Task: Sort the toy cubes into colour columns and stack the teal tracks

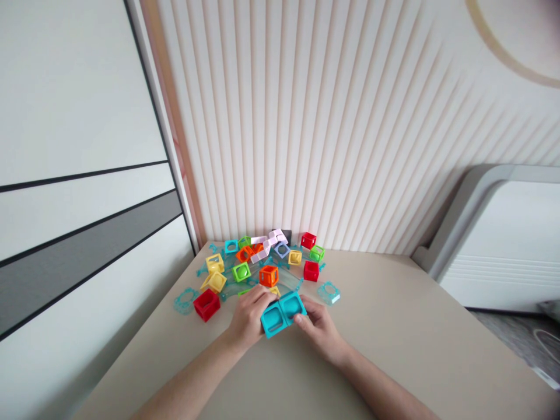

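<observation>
Two turquoise cube blocks sit side by side between my hands, above the near part of the table. My left hand [251, 315] is closed on the left turquoise block [273, 320], its fingers over the top and far side. My right hand [321, 328] grips the right turquoise block [292, 305], with the thumb on the near face. The two blocks touch along one edge; whether they are locked together I cannot tell. Just beyond them stand an orange block [268, 276] and a yellow block [274, 291], partly hidden by my left hand.
Coloured blocks and clear blue track pieces [286, 280] lie heaped near the ribbed wall [297, 128]. A red block [207, 305] and a clear blue ring piece [186, 300] are at the left. Another clear blue piece [328, 293] lies right. A white cabinet [87, 233] borders the table [394, 326].
</observation>
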`<state>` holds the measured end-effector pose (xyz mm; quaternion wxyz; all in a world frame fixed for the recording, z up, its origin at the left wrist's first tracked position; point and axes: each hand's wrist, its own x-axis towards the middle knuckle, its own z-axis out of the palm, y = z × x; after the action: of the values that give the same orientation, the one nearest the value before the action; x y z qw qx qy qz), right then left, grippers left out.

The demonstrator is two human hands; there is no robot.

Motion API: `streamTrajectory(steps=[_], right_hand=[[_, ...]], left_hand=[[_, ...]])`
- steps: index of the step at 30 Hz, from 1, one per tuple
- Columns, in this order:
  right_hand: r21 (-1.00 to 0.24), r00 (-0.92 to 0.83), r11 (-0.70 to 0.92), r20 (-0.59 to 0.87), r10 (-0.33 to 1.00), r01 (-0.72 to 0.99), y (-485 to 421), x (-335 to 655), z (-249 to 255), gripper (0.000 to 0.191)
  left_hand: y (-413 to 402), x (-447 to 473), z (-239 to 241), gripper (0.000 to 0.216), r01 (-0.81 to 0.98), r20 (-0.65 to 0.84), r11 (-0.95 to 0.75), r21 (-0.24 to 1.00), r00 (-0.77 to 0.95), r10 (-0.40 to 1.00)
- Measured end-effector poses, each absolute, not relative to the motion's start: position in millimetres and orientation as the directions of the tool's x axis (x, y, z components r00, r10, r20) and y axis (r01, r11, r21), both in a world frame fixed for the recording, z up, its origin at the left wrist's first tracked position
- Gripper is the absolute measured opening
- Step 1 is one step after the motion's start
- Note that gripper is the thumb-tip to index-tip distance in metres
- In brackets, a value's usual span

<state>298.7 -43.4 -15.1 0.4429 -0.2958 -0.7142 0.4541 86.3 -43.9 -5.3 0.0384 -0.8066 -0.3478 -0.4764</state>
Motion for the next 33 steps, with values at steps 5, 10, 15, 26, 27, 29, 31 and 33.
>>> streamTrajectory(steps=[5,10,15,26,27,29,31,33], right_hand=[[-0.935,-0.437,0.355,0.319,0.841,0.002,-48.2,296.7,-9.5,0.035],[-0.977,-0.481,0.205,0.211,0.851,-0.067,-52.4,292.7,-9.4,0.034],[-0.986,-0.486,0.152,0.169,0.857,-0.074,-50.8,292.8,-11.5,0.039],[-0.996,-0.448,0.064,0.087,0.89,-0.067,-49.4,291.9,-14.1,0.044],[-0.995,-0.445,0.062,0.088,0.891,-0.072,-49.3,291.3,-14.8,0.045],[-0.995,-0.438,0.06,0.091,0.894,-0.084,-49.0,290.1,-16.4,0.045],[-0.994,-0.431,0.054,0.091,0.898,-0.095,-48.9,289.1,-17.4,0.046],[-0.993,-0.431,0.047,0.087,0.898,-0.105,-49.2,288.5,-16.7,0.046]], left_hand=[[-46.5,90.4,0.0,0.009,0.597,0.82,-0.777,0.2,0.331,0.466],[-49.3,93.2,3.8,0.012,0.578,0.83,-0.811,0.094,0.404,0.384],[-49.2,93.2,2.0,0.012,0.577,0.823,-0.814,0.073,0.426,0.376],[-47.3,93.6,-2.5,0.015,0.543,0.819,-0.837,0.07,0.447,0.359],[-47.3,93.7,-3.1,0.014,0.543,0.815,-0.837,0.075,0.45,0.365],[-47.2,93.7,-4.6,0.014,0.542,0.808,-0.836,0.081,0.456,0.374],[-47.1,93.4,-5.6,0.014,0.541,0.807,-0.837,0.08,0.457,0.373],[-47.2,93.3,-5.6,0.014,0.542,0.809,-0.837,0.078,0.457,0.371]])
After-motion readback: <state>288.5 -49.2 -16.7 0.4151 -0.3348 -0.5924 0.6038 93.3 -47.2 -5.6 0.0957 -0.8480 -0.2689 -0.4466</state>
